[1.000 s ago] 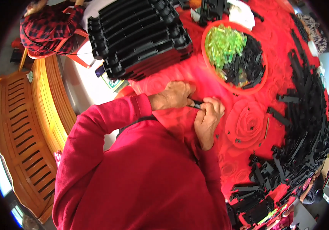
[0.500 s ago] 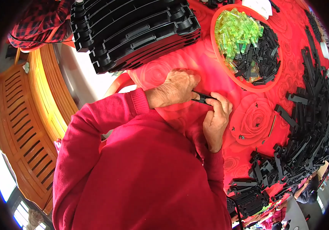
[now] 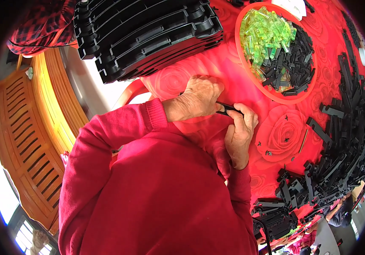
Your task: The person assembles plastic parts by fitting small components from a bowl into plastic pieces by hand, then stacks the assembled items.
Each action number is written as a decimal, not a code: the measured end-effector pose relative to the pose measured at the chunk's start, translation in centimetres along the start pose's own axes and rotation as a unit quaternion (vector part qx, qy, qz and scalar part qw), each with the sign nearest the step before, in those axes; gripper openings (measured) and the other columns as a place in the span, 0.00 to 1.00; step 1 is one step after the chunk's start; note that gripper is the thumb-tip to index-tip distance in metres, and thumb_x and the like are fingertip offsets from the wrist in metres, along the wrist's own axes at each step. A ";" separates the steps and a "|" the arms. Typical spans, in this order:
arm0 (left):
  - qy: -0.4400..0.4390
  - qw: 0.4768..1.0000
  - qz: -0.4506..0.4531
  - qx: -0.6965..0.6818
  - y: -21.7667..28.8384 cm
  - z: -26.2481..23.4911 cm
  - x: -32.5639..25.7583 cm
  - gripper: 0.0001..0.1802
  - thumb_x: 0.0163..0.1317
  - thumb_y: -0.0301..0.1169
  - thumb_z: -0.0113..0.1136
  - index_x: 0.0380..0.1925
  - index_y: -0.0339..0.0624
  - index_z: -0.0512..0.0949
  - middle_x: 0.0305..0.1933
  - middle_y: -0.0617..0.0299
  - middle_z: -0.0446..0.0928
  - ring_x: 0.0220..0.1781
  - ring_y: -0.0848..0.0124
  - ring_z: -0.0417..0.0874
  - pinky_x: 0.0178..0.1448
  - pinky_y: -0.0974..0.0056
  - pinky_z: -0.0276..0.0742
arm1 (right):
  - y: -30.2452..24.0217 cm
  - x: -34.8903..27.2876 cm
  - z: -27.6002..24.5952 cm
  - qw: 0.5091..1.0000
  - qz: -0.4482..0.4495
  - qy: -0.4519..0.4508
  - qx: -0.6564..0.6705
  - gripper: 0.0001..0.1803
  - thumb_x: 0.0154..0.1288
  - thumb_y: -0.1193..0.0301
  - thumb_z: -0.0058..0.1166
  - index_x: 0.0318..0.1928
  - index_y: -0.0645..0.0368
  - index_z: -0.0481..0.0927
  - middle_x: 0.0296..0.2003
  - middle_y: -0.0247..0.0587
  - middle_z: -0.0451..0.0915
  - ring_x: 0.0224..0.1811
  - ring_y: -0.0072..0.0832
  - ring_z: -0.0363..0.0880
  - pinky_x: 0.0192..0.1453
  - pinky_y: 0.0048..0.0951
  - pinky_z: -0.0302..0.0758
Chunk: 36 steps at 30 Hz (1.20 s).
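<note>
A slim black plastic piece (image 3: 226, 109) spans the gap between my two hands, just above the red table. My left hand (image 3: 200, 95) is closed in a fist around its left end, the back of the hand turned up and hiding that end. At the other end, my right hand (image 3: 241, 131) pinches the piece between thumb and fingers. To the right of my hands, several tiny dark bits (image 3: 268, 153) and a thin brownish stick (image 3: 303, 141) lie on the rose-patterned red tablecloth (image 3: 281, 131).
A stack of black plastic trays (image 3: 148, 38) stands beyond my left hand. Far right, a red-rimmed basin (image 3: 291, 101) holds clear green pieces (image 3: 265, 36) and small black parts (image 3: 297, 63). Long black parts (image 3: 335, 157) heap along the right edge. A wooden bench (image 3: 27, 140) stands left.
Both hands keep hold of the black piece and have shifted very slightly; it looks turned a little between them. The surroundings moved slightly in the picture.
</note>
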<state>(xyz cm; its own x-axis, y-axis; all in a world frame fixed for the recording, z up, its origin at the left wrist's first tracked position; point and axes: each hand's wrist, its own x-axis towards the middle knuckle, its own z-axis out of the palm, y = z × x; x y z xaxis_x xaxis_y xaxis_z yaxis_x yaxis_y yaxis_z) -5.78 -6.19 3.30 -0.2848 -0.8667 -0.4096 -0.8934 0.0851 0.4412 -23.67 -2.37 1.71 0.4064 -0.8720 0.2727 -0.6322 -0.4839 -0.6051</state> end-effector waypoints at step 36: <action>0.007 0.999 -0.030 0.031 0.6 0.5 0.9 0.35 0.43 0.64 0.64 0.29 0.38 0.77 0.33 0.49 0.80 0.41 0.52 0.82 0.46 0.50 0.77 | 0.8 -0.8 2.0 0.991 -0.009 0.097 0.089 0.17 0.43 0.83 0.43 0.38 0.66 0.70 0.50 0.55 0.70 0.49 0.46 0.71 0.57 0.44 0.65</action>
<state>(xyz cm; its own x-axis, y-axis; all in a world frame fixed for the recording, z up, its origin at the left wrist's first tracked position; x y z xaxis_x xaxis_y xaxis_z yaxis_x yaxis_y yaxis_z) -6.75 -6.70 2.78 -0.2258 -0.8779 -0.4224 -0.9285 0.0627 0.3660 -23.22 -1.93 -0.45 0.2708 -0.8699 0.4122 -0.4925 -0.4931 -0.7171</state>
